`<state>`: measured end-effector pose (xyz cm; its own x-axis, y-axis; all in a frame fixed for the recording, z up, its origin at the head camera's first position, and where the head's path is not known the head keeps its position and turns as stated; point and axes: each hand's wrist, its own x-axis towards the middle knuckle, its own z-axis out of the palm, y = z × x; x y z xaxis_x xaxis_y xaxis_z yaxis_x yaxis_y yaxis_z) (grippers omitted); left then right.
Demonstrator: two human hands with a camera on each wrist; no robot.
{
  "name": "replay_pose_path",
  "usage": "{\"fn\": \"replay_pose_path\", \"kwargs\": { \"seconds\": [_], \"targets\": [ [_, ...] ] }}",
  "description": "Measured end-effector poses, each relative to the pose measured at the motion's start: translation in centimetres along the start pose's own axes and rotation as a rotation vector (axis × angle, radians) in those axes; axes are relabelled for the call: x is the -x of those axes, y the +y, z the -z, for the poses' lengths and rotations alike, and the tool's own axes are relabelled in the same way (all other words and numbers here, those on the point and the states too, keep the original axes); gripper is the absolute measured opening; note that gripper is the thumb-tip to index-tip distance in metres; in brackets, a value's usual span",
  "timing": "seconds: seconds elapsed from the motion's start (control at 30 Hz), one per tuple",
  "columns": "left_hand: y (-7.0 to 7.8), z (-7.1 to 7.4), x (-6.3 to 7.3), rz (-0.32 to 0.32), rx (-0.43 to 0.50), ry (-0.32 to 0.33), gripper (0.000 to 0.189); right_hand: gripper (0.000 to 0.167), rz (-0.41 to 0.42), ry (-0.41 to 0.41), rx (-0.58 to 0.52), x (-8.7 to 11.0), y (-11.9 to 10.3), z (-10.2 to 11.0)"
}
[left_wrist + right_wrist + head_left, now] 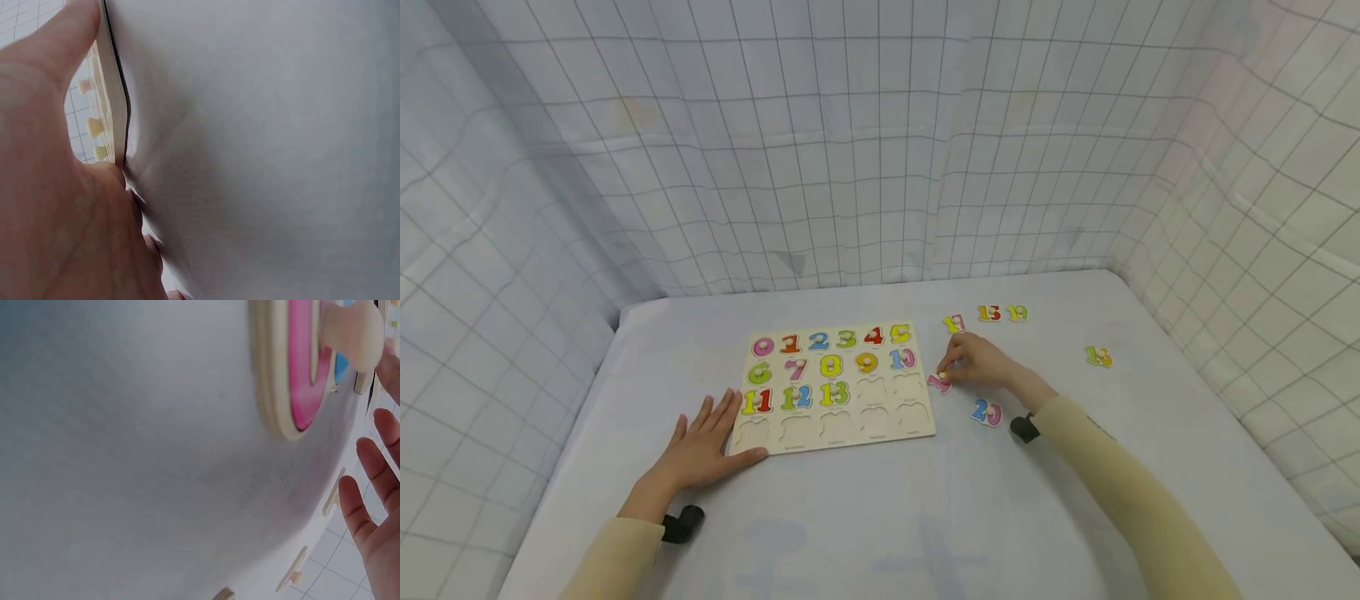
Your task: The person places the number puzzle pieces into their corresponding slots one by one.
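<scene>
A wooden number puzzle board (857, 419) lies on the table, its upper rows filled with colourful knobbed numbers up to 13. My left hand (703, 450) rests at the board's lower left corner, fingers spread along the left edge and thumb at the front edge; the left wrist view shows the board's side edge (115, 106) against that hand. Just right of the board, my right hand (976, 360) pinches the knob of a pink number piece (937, 384), partly hidden by the fingers. Near that wrist lies the 20 piece (987, 412), whose pink zero (306, 381) looms in the right wrist view.
Behind the right hand lie the 17 piece (954, 323), the 15 piece (989, 313) and the 19 piece (1017, 313). Farther right is a green and orange piece (1099, 357). Grid-patterned curtains (850, 167) enclose the white-covered table (865, 517).
</scene>
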<state>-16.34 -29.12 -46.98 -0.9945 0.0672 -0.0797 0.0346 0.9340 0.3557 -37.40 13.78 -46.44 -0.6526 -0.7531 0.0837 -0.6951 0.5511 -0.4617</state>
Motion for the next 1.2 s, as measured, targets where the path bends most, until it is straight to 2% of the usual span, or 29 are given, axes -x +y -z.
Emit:
{"fn": "replay_pose_path", "kwargs": {
  "seconds": [0.23,0.47,0.77,0.97,1.2],
  "targets": [
    [-0.2,0.0,0.0,-0.005,0.011,0.009,0.106,0.010,-0.061,0.098,-0.011,-0.1,-0.7,0.3],
    [-0.2,0.0,0.0,-0.016,0.017,0.021,0.105,0.012,-0.053,0.152,-0.051,-1.2,-4.0,-0.9],
    [-0.2,-0.1,0.0,0.005,0.015,-0.023,0.107,0.011,-0.137,0.153,-0.016,-3.4,-8.8,-3.5],
    [0.0,-0.2,0.2,-0.010,0.037,0.007,0.106,0.011,-0.162,0.127,0.027,-4.6,-9.9,-5.1],
    [-0.1,-0.2,0.1,-0.005,0.020,0.016,0.106,0.012,-0.186,0.132,0.034,-5.2,-10.3,-5.2]
  ]
}}
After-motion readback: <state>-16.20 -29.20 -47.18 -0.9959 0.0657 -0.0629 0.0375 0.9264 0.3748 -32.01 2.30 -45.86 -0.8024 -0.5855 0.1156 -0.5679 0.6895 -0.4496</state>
